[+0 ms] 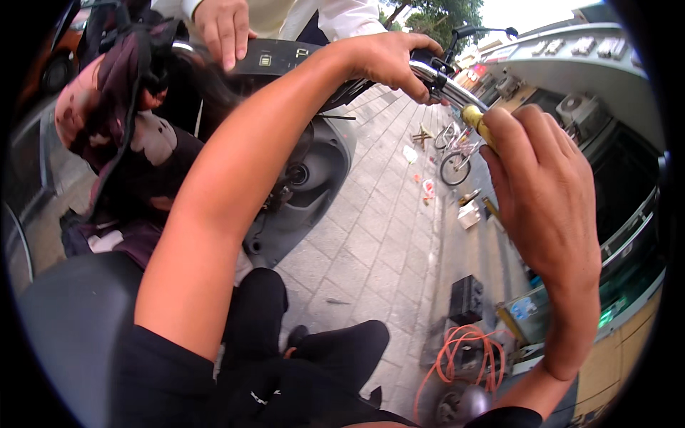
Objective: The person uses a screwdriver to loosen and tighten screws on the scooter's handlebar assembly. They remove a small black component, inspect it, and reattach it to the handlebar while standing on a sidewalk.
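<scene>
While the left hand (pixel 389 60) curls around the handlebar (pixel 446 85), the right hand (pixel 539 185) just beside it grips a yellow tool (pixel 474 120), tip toward the bar.

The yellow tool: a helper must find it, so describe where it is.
Start at the scooter's handlebar at top centre. Past the left hand on the brake lever, the right hand holds the yellow tool against the bar's end. Nothing else there is yellow.

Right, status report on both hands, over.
Left hand gripping scooter handlebar. Right hand holding yellow tool handle at it. Another person's hand on dashboard.
</scene>
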The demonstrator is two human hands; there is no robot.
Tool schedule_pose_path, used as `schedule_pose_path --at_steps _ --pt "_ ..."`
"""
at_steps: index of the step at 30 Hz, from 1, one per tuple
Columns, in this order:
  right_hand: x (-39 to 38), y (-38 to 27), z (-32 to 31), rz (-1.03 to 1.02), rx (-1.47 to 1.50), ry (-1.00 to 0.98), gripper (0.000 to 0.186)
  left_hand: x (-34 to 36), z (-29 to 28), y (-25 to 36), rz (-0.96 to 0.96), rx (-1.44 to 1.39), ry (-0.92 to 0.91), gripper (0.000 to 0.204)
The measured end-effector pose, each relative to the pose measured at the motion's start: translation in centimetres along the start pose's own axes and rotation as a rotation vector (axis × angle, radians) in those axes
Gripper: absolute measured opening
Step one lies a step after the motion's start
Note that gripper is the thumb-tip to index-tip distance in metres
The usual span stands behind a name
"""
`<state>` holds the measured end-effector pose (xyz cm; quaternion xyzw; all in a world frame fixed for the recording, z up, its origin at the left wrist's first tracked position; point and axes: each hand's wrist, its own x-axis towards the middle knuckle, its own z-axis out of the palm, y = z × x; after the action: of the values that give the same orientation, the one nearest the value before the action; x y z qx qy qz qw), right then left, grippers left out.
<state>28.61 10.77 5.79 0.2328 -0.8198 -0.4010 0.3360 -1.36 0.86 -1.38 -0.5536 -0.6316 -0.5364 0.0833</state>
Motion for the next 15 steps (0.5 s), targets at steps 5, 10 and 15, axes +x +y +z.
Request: schedule_pose_path --at_steps 5,10,15 --pt "0.9 0.7 0.4 0.4 0.159 -0.088 0.033 -1.1 -1.3 1.4 0.025 0.04 0.016 0.091" --pt "1.0 -0.2 -0.6 0.389 0.241 -0.03 0.035 -0.5 -0.7 -0.6 0.116 0.114 0.068 0.092" --pt "1.9 0.8 -0.1 0.012 0.087 0.02 0.022 -0.5 0.2 0.3 0.074 0.04 0.037 0.092"
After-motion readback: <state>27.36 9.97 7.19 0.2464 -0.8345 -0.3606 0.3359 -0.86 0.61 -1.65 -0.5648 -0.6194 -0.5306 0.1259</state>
